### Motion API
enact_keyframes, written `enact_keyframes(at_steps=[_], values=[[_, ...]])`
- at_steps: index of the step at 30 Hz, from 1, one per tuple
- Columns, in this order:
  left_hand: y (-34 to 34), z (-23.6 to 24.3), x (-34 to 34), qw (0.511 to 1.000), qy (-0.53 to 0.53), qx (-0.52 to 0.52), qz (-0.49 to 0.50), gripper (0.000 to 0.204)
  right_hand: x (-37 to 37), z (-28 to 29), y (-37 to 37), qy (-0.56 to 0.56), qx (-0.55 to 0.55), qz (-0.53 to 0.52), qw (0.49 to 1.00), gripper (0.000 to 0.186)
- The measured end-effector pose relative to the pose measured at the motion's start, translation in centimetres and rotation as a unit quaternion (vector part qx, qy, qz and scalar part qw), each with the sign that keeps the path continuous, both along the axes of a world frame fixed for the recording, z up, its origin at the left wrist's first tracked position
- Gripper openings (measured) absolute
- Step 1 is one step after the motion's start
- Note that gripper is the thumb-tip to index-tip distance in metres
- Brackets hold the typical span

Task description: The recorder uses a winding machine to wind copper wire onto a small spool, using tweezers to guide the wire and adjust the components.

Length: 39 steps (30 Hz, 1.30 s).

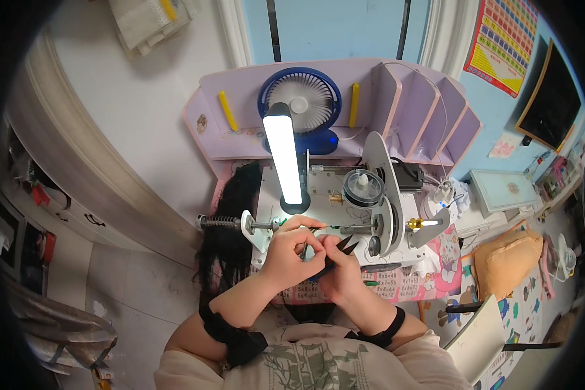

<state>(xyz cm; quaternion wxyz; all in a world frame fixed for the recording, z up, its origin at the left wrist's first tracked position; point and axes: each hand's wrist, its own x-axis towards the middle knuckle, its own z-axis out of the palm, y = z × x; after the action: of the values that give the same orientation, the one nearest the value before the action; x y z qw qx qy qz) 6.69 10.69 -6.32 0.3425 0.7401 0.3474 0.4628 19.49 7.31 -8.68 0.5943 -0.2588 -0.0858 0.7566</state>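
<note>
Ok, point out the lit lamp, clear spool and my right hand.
Lit lamp (pixel 284 159), head view, on its glowing bar.
Clear spool (pixel 366 188), head view, on its face.
Right hand (pixel 339 273), head view, on its middle.

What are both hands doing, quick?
Left hand: curled; can't tell whether it's closed on something.
Right hand: closed, holding a black two-pointed tool.

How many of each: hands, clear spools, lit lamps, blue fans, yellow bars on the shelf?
Left hand plus right hand: 2
Clear spool: 1
Lit lamp: 1
Blue fan: 1
Yellow shelf bars: 2
Total: 7
</note>
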Motion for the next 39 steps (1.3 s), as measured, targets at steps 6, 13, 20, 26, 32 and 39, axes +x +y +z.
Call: enact_keyframes(at_steps=[6, 13, 20, 26, 32, 39], values=[[0.5, -1.4, 0.3, 0.997, 0.000, 0.082, 0.016, 0.019, 1.2, -0.2, -3.5, -0.485, 0.461, -0.175, 0.722, 0.005], [0.3, -1.2, 3.0, 0.988, -0.060, -0.017, 0.145, 0.028, -0.3, -3.8, 4.5, -0.062, 0.058, -0.014, 0.996, 0.006], [0.5, -0.1, 4.0, 0.969, -0.094, -0.095, 0.207, 0.024, -0.9, -4.9, 9.4, 0.085, 0.186, 0.023, 0.979, 0.006], [0.3, 0.4, 2.8, 0.965, -0.086, -0.180, 0.173, 0.012, -1.3, -3.1, 5.3, 0.053, 0.051, 0.021, 0.997, 0.010], [0.0, 0.6, 0.2, 0.999, -0.008, -0.039, -0.002, 0.007, 0.4, -1.5, 0.0, -0.023, 0.012, -0.026, 0.999, 0.011], [0.3, -1.1, 0.8, 0.996, 0.008, 0.080, 0.027, 0.020, 0.5, -2.4, -2.4, -0.379, 0.326, -0.125, 0.857, 0.010]])
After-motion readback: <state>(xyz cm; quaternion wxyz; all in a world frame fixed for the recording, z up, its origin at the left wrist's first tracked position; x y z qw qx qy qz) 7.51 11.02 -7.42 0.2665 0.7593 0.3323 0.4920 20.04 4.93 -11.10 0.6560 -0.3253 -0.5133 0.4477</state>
